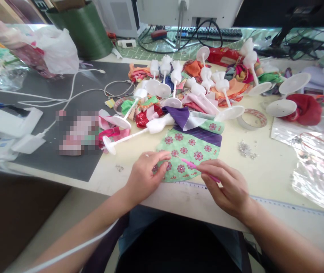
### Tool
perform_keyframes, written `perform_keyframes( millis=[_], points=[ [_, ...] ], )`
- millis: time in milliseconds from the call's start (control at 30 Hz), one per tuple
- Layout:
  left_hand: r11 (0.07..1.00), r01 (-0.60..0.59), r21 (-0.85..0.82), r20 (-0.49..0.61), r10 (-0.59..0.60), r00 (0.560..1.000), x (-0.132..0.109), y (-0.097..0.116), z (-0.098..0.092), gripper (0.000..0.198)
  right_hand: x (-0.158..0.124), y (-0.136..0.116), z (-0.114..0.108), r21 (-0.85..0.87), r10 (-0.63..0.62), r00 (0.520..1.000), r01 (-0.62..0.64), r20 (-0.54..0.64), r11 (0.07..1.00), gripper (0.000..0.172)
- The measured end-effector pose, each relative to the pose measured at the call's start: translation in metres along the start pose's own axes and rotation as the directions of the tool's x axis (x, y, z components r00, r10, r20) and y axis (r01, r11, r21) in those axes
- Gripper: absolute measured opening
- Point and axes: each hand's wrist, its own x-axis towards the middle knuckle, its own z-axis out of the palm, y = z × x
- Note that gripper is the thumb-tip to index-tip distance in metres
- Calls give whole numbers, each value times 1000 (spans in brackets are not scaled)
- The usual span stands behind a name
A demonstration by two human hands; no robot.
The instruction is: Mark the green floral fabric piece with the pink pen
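Note:
A green cloth piece (198, 148) with red flower motifs and a purple striped band lies flat before me, part of a doll-size garment around a small white mannequin (159, 124) lying on its side. My left hand (145, 174) rests at the cloth's left edge, its fingers stretched out and thumb apart from the index finger. Held like a pen in my right hand (227, 185) is a slim pink pen-shaped tool (189, 163), its tip just above the cloth. Small clear beads or stones (246, 149) lie in a loose pile to the right.
Several white mini mannequins (176, 77) stand or lie among colourful fabric scraps behind the cloth. A tape roll (252, 119) and a clear plastic bag (315, 174) are to the right. White cables (71, 91) cross the dark mat at left. A ruler strip (281, 206) runs along the front edge.

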Motion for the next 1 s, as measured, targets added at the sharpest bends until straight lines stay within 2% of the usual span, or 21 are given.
perform_keyframes(
  millis=[133, 300, 767, 1000],
  points=[
    [986, -89, 143, 54, 82, 995, 12, -13, -14, 20, -1, 7, 11, -52, 12, 999, -10, 42, 999, 26],
    [970, -174, 167, 73, 164, 984, 24, -22, -19, 19, -1, 10, 15, -81, -2, 998, 6, 57, 997, 24],
    [940, -329, 92, 192, 308, 932, 26, -27, -6, 21, 0, 12, 17, -85, 30, 997, -24, 71, 996, 25],
    [920, -379, 100, 202, 354, 913, 26, -29, -1, 19, 1, 13, 17, -109, 42, 996, -33, 80, 993, 23]
  ],
)
